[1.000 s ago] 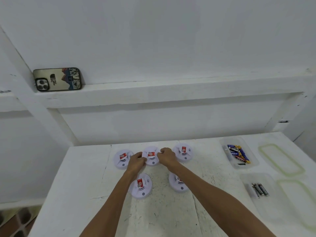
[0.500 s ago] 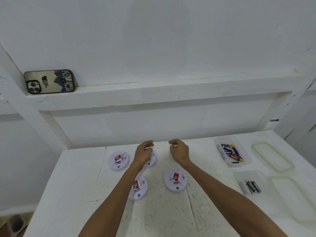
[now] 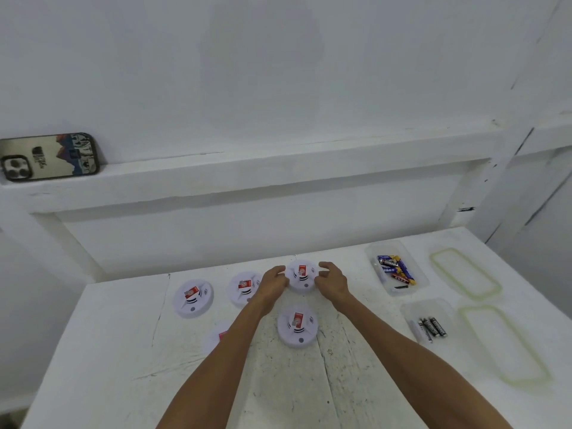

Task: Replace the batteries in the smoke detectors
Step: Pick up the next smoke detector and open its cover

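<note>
Smoke detector (image 3: pixel 301 274), round and white with a red label, is at the far side of the white table (image 3: pixel 108 351), gripped by its rim between both hands. The left hand (image 3: pixel 274 283) curls round its left edge and the right hand (image 3: pixel 332 280) round its right. Nearby lie four more detectors (image 3: pixel 297 325), one partly hidden under the left forearm. To the right, a clear tub (image 3: pixel 414 287) holds coloured batteries (image 3: pixel 394 269), and a nearer tub (image 3: pixel 408 311) holds black batteries (image 3: pixel 431 326).

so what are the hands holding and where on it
Both hands grip one smoke detector by its rim: left hand on its left edge, right hand on its right edge.
</note>
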A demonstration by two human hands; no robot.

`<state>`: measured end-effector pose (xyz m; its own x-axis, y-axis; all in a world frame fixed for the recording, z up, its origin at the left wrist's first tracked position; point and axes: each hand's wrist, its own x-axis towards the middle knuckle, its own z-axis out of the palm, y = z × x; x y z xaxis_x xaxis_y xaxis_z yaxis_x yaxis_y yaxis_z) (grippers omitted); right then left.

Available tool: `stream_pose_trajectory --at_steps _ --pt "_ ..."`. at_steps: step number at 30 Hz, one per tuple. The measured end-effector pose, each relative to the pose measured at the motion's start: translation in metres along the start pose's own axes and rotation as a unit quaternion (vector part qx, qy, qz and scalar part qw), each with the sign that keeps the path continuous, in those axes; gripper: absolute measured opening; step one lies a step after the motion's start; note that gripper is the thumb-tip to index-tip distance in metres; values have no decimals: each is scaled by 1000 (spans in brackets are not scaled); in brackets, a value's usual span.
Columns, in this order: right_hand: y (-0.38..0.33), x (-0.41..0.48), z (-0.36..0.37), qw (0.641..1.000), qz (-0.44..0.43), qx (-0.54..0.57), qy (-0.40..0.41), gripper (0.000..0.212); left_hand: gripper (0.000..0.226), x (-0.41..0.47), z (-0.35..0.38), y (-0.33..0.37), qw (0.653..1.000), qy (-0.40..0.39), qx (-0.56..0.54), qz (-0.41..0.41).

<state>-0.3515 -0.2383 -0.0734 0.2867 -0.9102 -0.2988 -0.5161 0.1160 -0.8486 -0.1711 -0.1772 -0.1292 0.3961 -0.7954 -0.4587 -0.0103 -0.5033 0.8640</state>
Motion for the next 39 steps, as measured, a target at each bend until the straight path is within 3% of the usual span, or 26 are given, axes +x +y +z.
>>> stream_pose_trajectory --at_steps 6,9,14,17,22,25,31,35,39 --pt "7 2 -8 996 -5 84 -9 54 45 -55 15 43 998 29 -8 57" --pt "8 3 -14 989 -19 146 -18 56 54 -57 20 50 996 48 -7 77" --pt "12 -2 -40 992 -108 55 -18 69 68 -60 41 50 990 69 23 118" --pt "23 -2 -53 987 -156 0 28 56 67 -64 56 51 984 81 59 149" --pt "41 -4 -81 983 -170 -62 35 31 42 -70 77 54 965 107 97 217" --pt "53 -9 -92 987 -151 -34 30 44 36 -76 92 52 971 79 36 222" --pt "70 -30 -97 987 -106 121 23 36 43 -97 124 40 974 1 -177 140" --pt "77 -47 -102 987 -80 138 26 28 38 -111 146 19 958 14 -259 125" --pt "90 -67 -99 993 -85 69 41 25 40 -123 159 1 934 0 -350 69"
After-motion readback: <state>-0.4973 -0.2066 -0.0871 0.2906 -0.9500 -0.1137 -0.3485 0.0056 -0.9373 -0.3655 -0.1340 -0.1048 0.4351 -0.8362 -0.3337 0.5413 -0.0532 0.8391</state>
